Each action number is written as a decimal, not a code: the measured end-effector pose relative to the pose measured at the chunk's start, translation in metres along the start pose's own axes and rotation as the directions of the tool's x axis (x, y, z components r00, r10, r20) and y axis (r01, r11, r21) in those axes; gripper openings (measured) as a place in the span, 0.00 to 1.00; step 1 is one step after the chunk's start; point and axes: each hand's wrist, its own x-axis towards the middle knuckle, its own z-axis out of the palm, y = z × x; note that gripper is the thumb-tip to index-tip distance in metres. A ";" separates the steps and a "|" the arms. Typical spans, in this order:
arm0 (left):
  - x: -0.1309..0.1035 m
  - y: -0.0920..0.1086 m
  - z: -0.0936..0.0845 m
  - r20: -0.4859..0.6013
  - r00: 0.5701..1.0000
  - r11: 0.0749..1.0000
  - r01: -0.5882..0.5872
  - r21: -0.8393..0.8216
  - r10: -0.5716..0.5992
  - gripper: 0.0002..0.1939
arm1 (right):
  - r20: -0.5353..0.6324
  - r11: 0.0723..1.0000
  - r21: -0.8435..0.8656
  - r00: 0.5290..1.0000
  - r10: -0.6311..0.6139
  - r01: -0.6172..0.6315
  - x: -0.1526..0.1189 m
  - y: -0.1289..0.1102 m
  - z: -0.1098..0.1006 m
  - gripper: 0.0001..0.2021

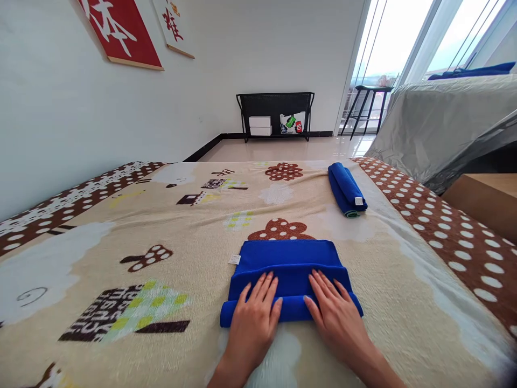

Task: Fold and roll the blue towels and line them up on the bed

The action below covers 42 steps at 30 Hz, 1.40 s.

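A blue towel [287, 253] lies in front of me, its near edge rolled into a thick tube and its far part flat, with a fold across the middle. My left hand [257, 308] rests on the left half of the roll, fingers stretched forward over the cloth. On the right half lies my right hand [333, 307], palm down, fingers also extended. Neither hand is closed round the cloth. A small white label [235, 260] sticks out at the towel's left edge. Farther back on the right is a rolled blue towel [346, 188] with a white tag.
A patterned blanket [194, 242] with brown dotted borders covers the surface under the towels. Beyond it stands a black rack [276, 108] against the wall. A stool [368, 108] is by the window. To the right are a grey-covered piece of furniture [440, 118] and a cardboard box [480, 199].
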 end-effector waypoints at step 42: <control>-0.026 0.001 -0.019 -0.038 0.983 0.979 -0.183 -0.089 0.180 0.25 | -0.066 0.972 0.098 0.976 -0.209 0.215 -0.027 0.000 -0.022 0.24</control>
